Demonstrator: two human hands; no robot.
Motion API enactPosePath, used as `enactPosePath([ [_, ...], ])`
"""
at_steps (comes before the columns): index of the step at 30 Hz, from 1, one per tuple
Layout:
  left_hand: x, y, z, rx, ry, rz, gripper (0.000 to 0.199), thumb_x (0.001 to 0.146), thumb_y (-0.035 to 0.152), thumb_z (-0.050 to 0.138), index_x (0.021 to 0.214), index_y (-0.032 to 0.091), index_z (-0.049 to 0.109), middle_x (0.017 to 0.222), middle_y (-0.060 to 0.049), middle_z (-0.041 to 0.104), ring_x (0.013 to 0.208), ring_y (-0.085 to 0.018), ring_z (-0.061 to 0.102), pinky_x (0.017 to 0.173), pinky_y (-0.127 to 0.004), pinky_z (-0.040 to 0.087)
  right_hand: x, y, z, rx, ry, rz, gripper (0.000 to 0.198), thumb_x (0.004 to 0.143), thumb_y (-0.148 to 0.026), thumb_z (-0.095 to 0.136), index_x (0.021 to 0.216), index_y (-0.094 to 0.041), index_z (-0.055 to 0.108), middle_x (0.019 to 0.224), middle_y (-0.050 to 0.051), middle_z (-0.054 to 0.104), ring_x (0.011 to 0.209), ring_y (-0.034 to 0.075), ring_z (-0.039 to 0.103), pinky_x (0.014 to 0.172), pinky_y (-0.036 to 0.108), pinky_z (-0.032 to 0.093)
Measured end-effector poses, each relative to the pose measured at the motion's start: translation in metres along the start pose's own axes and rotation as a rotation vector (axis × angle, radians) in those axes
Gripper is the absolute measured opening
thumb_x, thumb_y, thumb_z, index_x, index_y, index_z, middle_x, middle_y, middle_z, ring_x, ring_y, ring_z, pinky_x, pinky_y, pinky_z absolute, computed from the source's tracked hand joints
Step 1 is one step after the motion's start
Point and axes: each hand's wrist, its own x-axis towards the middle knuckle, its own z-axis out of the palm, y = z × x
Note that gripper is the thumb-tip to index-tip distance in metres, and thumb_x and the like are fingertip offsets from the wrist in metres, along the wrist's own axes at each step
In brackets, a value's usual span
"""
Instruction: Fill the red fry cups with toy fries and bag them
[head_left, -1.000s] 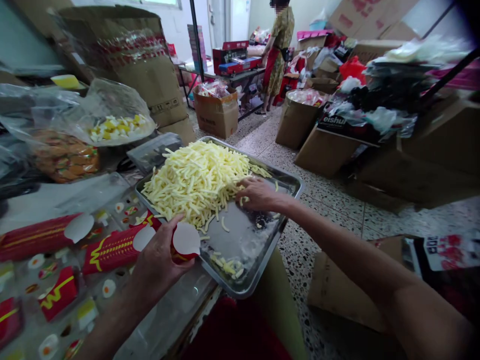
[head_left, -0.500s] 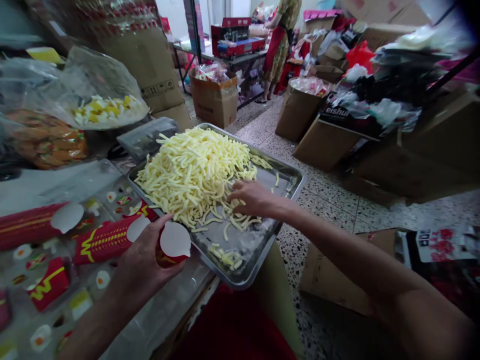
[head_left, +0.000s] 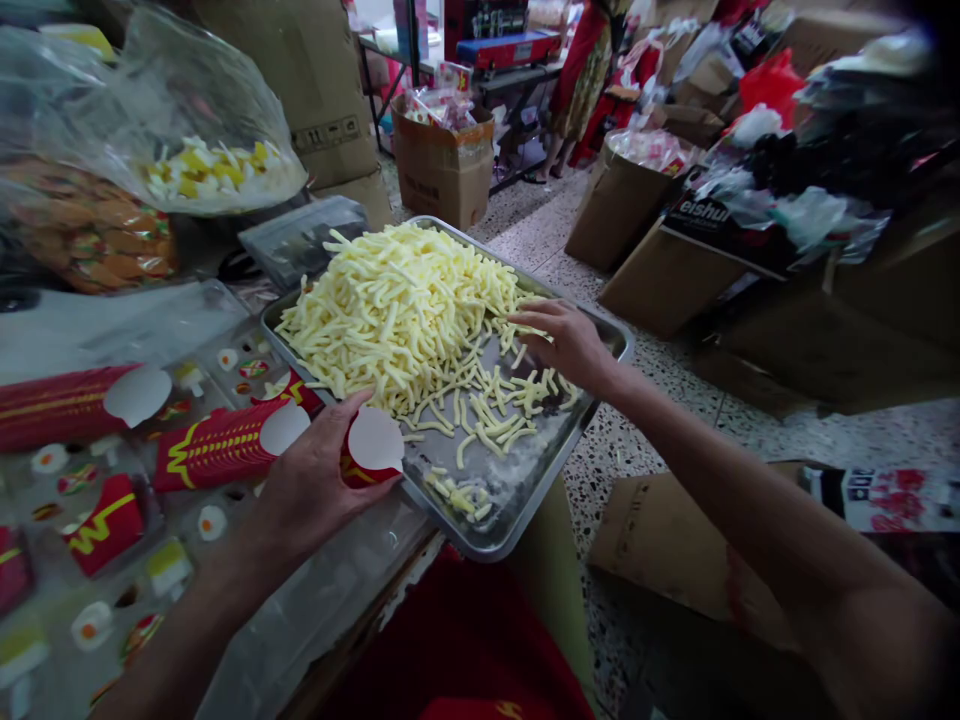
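Two hands (head_left: 322, 480) (head_left: 562, 340), one tray (head_left: 517, 490), one fries heap (head_left: 405, 310), two carton stacks (head_left: 214, 448) (head_left: 64, 412)

"What's the tray (head_left: 517, 485) made of?"

"Shiny metal, its floor dulled by whitish smears."

"And the sticks (head_left: 405, 310) on it?"

"Pale and matt; I can't tell the material."

"The red carton (head_left: 375, 440) by its near left edge?"

"Smooth, card-like, with a matt white inner face."

"The far left bag (head_left: 206, 85)?"

"Clear, crinkled plastic, glossy along the folds."

"That far box (head_left: 442, 175)?"

"Matt brown cardboard. The floor (head_left: 589, 470) looks speckled and stone-like."
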Motion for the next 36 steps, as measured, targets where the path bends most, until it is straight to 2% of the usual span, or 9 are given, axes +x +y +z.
enactPosePath([
  [2, -0.003, -0.004, 0.000, 0.006, 0.016, -0.024, 0.086, 0.076, 0.048, 0.077, 0.148, 0.024, 0.037, 0.140, -0.012, 0.058, 0.123, -0.031, 0.060, 0.103, -0.042, 0.051, -0.014, -0.031, 0.000, 0.033, 0.011, 0.142, 0.020, 0.094, -0.033, 0.062, 0.096, -0.023, 0.079, 0.098, 0.007, 0.075, 0.089, 0.021, 0.067, 0.083, 0.038, 0.048],
  [4, -0.003, -0.007, -0.002, 0.013, 0.034, -0.027, 0.087, 0.076, 0.050, 0.077, 0.148, 0.023, 0.036, 0.140, -0.012, 0.058, 0.124, -0.031, 0.060, 0.104, -0.042, 0.051, -0.029, -0.061, 0.007, -0.016, -0.100, 0.225, 0.022, 0.091, -0.037, 0.065, 0.081, -0.022, 0.079, 0.076, 0.005, 0.072, 0.068, 0.018, 0.062, 0.067, 0.034, 0.044],
  [6, -0.002, -0.008, -0.004, 0.016, 0.039, -0.002, 0.088, 0.077, 0.052, 0.076, 0.149, 0.022, 0.036, 0.141, -0.012, 0.057, 0.125, -0.031, 0.060, 0.104, -0.042, 0.051, -0.041, -0.083, 0.017, -0.125, -0.186, 0.251, 0.026, 0.090, -0.040, 0.066, 0.077, -0.022, 0.078, 0.074, 0.006, 0.071, 0.066, 0.018, 0.059, 0.062, 0.033, 0.038],
  [10, 0.002, -0.008, -0.017, 0.013, 0.033, 0.073, 0.089, 0.077, 0.054, 0.075, 0.150, 0.023, 0.035, 0.142, -0.012, 0.056, 0.126, -0.033, 0.059, 0.106, -0.045, 0.050, -0.044, -0.102, 0.038, -0.267, -0.209, 0.283, 0.033, 0.091, -0.048, 0.062, 0.078, -0.022, 0.078, 0.079, 0.008, 0.071, 0.070, 0.020, 0.060, 0.060, 0.032, 0.031],
  [15, -0.002, -0.012, -0.027, -0.003, 0.028, 0.039, 0.089, 0.075, 0.050, 0.076, 0.150, 0.025, 0.035, 0.141, -0.012, 0.057, 0.126, -0.034, 0.059, 0.108, -0.049, 0.049, -0.040, -0.097, 0.052, -0.288, -0.229, 0.321, 0.020, 0.084, -0.036, 0.065, 0.074, -0.022, 0.074, 0.082, 0.006, 0.070, 0.068, 0.018, 0.057, 0.058, 0.031, 0.029],
  [21, -0.013, -0.019, -0.015, -0.059, -0.007, 0.022, 0.084, 0.076, 0.048, 0.075, 0.148, 0.024, 0.038, 0.135, -0.011, 0.062, 0.119, -0.032, 0.063, 0.103, -0.046, 0.052, -0.048, -0.083, 0.054, -0.117, -0.130, 0.238, 0.014, 0.074, -0.021, 0.063, 0.077, -0.022, 0.077, 0.082, 0.003, 0.068, 0.067, 0.014, 0.057, 0.061, 0.029, 0.037],
  [27, -0.010, -0.017, -0.020, -0.061, 0.018, 0.028, 0.084, 0.077, 0.050, 0.074, 0.148, 0.022, 0.040, 0.137, -0.012, 0.061, 0.123, -0.032, 0.061, 0.105, -0.045, 0.051, -0.048, -0.082, 0.034, 0.297, -0.044, 0.214, 0.010, 0.070, -0.024, 0.070, 0.077, -0.023, 0.078, 0.096, 0.004, 0.072, 0.065, 0.012, 0.056, 0.061, 0.028, 0.044],
  [32, -0.010, -0.016, -0.022, -0.072, -0.016, -0.028, 0.085, 0.075, 0.054, 0.073, 0.147, 0.021, 0.042, 0.136, -0.012, 0.062, 0.123, -0.033, 0.061, 0.103, -0.044, 0.052, -0.037, -0.076, 0.025, 0.547, -0.062, 0.447, 0.009, 0.070, -0.025, 0.068, 0.073, -0.018, 0.072, 0.064, -0.001, 0.064, 0.054, 0.009, 0.050, 0.052, 0.024, 0.038],
  [36, -0.014, -0.017, -0.021, -0.078, -0.010, -0.017, 0.083, 0.076, 0.053, 0.072, 0.146, 0.021, 0.043, 0.135, -0.012, 0.062, 0.119, -0.033, 0.062, 0.101, -0.044, 0.053, -0.027, -0.071, 0.030, 0.717, -0.114, 0.558, 0.012, 0.070, -0.027, 0.068, 0.072, -0.016, 0.070, 0.063, -0.001, 0.065, 0.054, 0.009, 0.052, 0.053, 0.024, 0.040],
])
